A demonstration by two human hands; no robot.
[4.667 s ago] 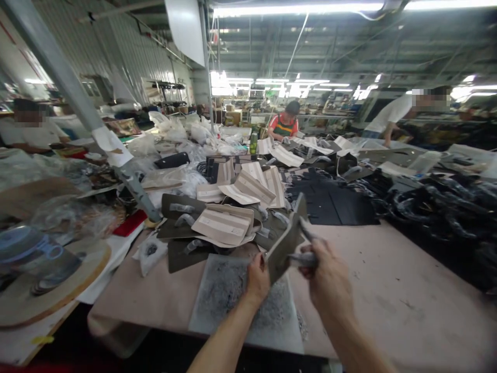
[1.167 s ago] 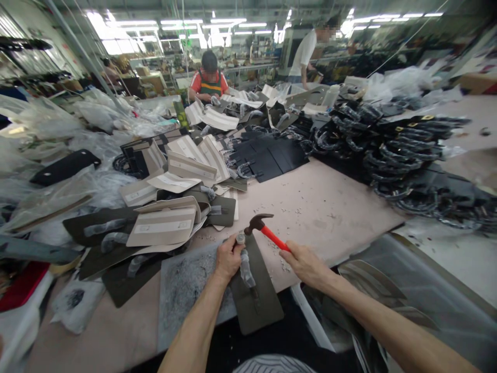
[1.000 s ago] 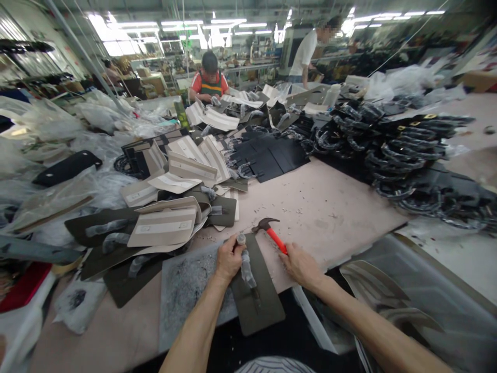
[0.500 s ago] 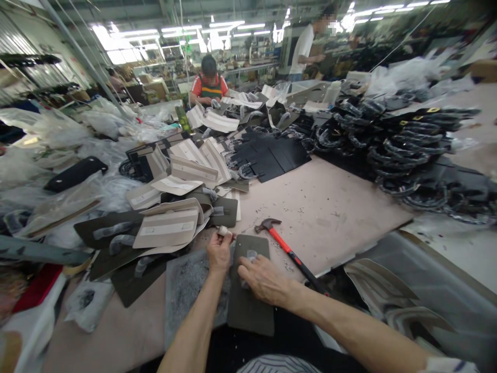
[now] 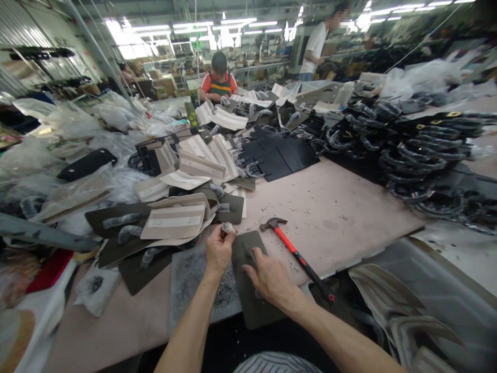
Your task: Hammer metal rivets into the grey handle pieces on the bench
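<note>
My left hand (image 5: 220, 251) is closed, thumb and fingers pinching a small pale roll-like piece (image 5: 227, 228) above the far end of a dark green panel. That panel (image 5: 252, 313) lies in front of me, slanting over the right side of a grey tray (image 5: 182, 280) with dark scraps on it. My right hand (image 5: 272, 277) rests on the panel, thumb and forefinger spread apart. Its other fingers are mostly hidden. Just beyond the forefinger, the bare dark end of a handle (image 5: 247, 248) shows. To the right lies a claw hammer (image 5: 287, 243) with a red and black handle.
Beige and dark green panels (image 5: 174, 220) with plastic-wrapped handles pile up on the left. Black panels (image 5: 279, 155) lie farther back, and black wrapped handles (image 5: 411, 160) stack at right. A grey bin (image 5: 438, 280) stands at lower right. Other people work behind the table.
My right forefinger and thumb have parted, and the handle end beyond them now shows dark instead of clear plastic. The panel has turned slightly. My left hand still pinches the pale piece.
</note>
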